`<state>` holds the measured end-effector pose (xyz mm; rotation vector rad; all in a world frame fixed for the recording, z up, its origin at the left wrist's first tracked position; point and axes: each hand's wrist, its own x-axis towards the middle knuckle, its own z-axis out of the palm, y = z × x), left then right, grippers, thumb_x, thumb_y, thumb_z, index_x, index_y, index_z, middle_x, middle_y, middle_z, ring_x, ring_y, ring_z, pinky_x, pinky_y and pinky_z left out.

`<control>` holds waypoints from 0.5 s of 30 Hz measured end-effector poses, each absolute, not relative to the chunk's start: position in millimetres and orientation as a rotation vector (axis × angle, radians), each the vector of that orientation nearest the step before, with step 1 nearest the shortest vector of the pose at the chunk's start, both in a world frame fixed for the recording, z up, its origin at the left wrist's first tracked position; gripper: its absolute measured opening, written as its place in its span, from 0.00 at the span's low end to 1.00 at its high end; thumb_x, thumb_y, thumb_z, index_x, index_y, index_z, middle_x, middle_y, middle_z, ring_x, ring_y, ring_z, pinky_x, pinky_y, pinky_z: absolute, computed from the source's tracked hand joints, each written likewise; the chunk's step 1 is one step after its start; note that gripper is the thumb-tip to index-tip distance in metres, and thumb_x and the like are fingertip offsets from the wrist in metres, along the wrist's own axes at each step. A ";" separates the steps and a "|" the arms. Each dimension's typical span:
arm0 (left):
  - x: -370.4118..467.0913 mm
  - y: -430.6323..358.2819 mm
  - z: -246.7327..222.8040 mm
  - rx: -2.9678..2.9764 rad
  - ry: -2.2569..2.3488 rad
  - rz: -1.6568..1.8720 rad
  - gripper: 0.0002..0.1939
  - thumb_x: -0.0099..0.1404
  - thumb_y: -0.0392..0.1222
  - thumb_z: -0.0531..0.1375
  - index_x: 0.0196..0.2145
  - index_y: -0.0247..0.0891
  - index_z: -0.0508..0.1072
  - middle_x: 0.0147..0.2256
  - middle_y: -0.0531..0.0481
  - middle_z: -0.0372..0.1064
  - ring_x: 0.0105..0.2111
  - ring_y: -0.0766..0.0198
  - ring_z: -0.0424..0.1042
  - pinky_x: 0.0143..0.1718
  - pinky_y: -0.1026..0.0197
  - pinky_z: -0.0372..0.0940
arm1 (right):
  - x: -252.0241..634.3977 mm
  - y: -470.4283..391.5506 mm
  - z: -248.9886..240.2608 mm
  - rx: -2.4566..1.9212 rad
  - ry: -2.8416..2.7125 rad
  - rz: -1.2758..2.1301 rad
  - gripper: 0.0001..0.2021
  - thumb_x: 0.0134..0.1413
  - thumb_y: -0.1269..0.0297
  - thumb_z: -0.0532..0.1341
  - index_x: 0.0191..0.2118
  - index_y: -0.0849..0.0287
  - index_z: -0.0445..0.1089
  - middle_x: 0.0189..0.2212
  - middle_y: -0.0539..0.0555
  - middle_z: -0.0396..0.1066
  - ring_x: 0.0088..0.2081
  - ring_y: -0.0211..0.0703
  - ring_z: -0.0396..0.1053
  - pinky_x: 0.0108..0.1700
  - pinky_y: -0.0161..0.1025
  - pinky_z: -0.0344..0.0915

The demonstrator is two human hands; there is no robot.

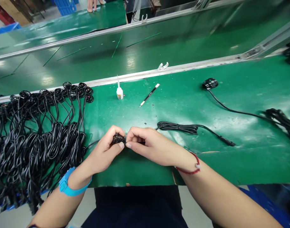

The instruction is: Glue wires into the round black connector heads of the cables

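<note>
Both hands working a small black part at the front edge of the table (183, 104).
Cord pile (33, 139) lies left, loose cord (183, 128) just right of the hands. Left hand (104, 152) and right hand (147, 144) pinch the part (117, 138) between fingertips; likely fitting it, next needs a steady, aligned press. Glue bottle (119, 92) and pen tool (149, 94) sit beyond.

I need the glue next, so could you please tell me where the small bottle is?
In the head view, the small glue bottle stands left of centre on the green table, between the black cable pile and the pen-like tool.
</note>
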<state>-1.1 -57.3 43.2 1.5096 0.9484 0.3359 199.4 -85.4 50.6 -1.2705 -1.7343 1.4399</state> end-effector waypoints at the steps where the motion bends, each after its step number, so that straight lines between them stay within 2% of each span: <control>1: -1.1 -56.7 43.4 1.505 0.944 0.349 0.05 0.66 0.40 0.53 0.40 0.40 0.63 0.27 0.57 0.55 0.26 0.68 0.55 0.29 0.63 0.53 | 200.3 -84.8 50.9 -1.243 -1.730 1.445 0.04 0.59 0.69 0.57 0.32 0.58 0.65 0.23 0.44 0.63 0.24 0.32 0.59 0.28 0.31 0.55; 5: -1.7 -54.3 43.0 1.464 0.913 0.400 0.03 0.63 0.40 0.54 0.36 0.39 0.63 0.28 0.56 0.57 0.25 0.69 0.54 0.27 0.64 0.52 | 201.3 -83.3 51.8 -1.173 -1.783 1.376 0.05 0.60 0.71 0.56 0.33 0.58 0.65 0.22 0.44 0.63 0.24 0.32 0.59 0.30 0.31 0.54; 12: -3.2 -53.8 40.5 1.177 0.822 0.379 0.17 0.58 0.39 0.56 0.45 0.41 0.59 0.31 0.55 0.64 0.23 0.71 0.58 0.21 0.69 0.51 | 200.1 -82.9 49.9 -1.126 -1.688 1.412 0.05 0.61 0.69 0.54 0.33 0.59 0.65 0.21 0.44 0.61 0.23 0.32 0.56 0.29 0.31 0.54; 15: 0.7 -55.2 41.4 1.131 0.855 0.417 0.17 0.57 0.38 0.57 0.45 0.40 0.58 0.31 0.54 0.66 0.23 0.72 0.60 0.20 0.70 0.53 | 199.3 -82.0 47.7 -1.141 -1.631 1.432 0.05 0.61 0.69 0.54 0.33 0.59 0.65 0.21 0.44 0.61 0.23 0.32 0.55 0.28 0.31 0.54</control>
